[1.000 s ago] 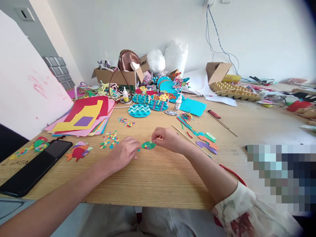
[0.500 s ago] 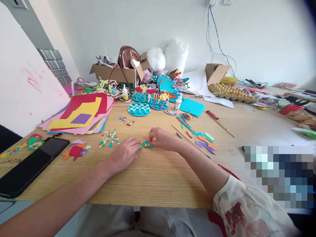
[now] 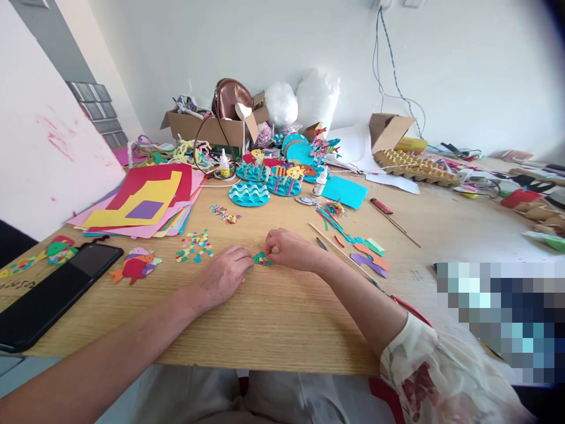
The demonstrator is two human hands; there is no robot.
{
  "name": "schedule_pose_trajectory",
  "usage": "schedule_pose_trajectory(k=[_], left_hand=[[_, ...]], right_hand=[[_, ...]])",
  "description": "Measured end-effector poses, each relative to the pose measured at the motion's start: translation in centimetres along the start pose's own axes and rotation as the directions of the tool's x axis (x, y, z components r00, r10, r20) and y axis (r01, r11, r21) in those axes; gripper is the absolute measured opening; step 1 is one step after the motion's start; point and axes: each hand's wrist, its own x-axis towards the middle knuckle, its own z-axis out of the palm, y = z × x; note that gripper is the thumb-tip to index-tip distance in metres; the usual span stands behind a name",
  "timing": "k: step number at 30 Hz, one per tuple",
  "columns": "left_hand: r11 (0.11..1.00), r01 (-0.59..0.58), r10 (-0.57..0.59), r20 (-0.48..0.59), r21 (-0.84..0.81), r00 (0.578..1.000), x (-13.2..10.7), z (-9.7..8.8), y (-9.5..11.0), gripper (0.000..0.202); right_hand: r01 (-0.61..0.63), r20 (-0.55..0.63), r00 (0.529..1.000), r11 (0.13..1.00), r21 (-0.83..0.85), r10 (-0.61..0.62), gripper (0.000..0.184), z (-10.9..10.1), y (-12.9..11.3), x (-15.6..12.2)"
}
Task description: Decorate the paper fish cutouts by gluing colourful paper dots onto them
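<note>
A small green paper cutout (image 3: 261,259) with coloured dots on it lies on the table between my hands. It looks like a fish, though both hands cover parts of it. My left hand (image 3: 226,272) has its fingers together and bent, holding the cutout's left end against the table. From the right, my right hand (image 3: 291,249) is closed in a pinch over the other end. Whatever those fingertips hold is hidden. Left of my left hand, loose paper dots (image 3: 195,246) are scattered. Farther left are red and purple paper fish (image 3: 136,266).
A black phone (image 3: 62,294) lies at the left, below stacked coloured paper (image 3: 117,219). Glue bottles (image 3: 319,184) stand among blue wavy paper pieces (image 3: 249,194). Right of my hands are a wooden stick (image 3: 339,250), paper scraps (image 3: 369,265) and a cutter (image 3: 381,206).
Both hands stay almost still over the green cutout. The camera view shifts very slightly; I see nothing else move.
</note>
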Motion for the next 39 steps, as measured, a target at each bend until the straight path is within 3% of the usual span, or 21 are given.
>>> schedule_pose_trajectory(k=[15,39], left_hand=[[1.0,-0.008,0.008,0.001,-0.008,1.0,0.01,0.12,-0.07,0.029],[0.999,0.0,0.0,0.013,-0.033,1.0,-0.07,0.24,-0.15,0.024]], right_hand=[[-0.005,0.005,1.0,0.999,0.041,0.005,0.01,0.01,-0.18,0.02],[-0.046,0.023,0.999,0.999,-0.026,0.047,0.012,0.13,-0.43,0.16]])
